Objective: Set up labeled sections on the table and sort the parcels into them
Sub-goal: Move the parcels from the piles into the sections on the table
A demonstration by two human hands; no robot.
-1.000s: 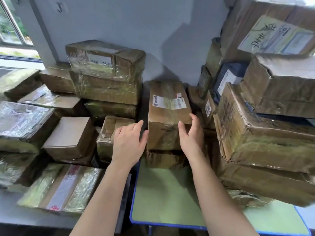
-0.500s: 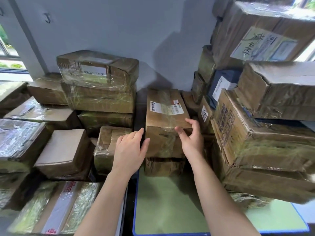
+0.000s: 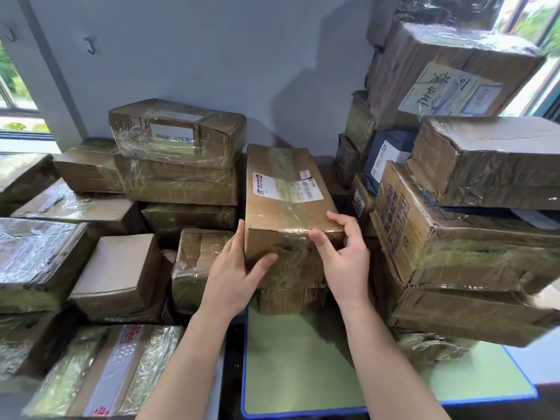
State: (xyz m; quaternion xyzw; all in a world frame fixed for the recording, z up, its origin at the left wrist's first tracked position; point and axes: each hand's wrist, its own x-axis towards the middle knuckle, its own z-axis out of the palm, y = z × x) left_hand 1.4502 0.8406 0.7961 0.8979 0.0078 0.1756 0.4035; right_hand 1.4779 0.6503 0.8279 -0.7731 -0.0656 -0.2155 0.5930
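Note:
A long taped cardboard parcel (image 3: 281, 189) with a white shipping label lies on top of a lower parcel (image 3: 289, 298) in the middle. My left hand (image 3: 233, 271) grips its near left corner, fingers along the side and thumb across the front face. My right hand (image 3: 342, 256) holds the near right corner, fingers curled over the top edge and thumb on the front. The green table top (image 3: 303, 368) with a blue rim lies bare just below the parcel.
Taped parcels are stacked on the left (image 3: 178, 153) and lower left (image 3: 115, 277). A tall leaning pile of bigger boxes (image 3: 466, 225) crowds the right side and overhangs the green table. A flat parcel (image 3: 106, 371) lies at the near left. A grey wall stands behind.
Both hands have closed in on the middle parcel: from hovering at its sides to gripping its two near corners. The view has moved closer.

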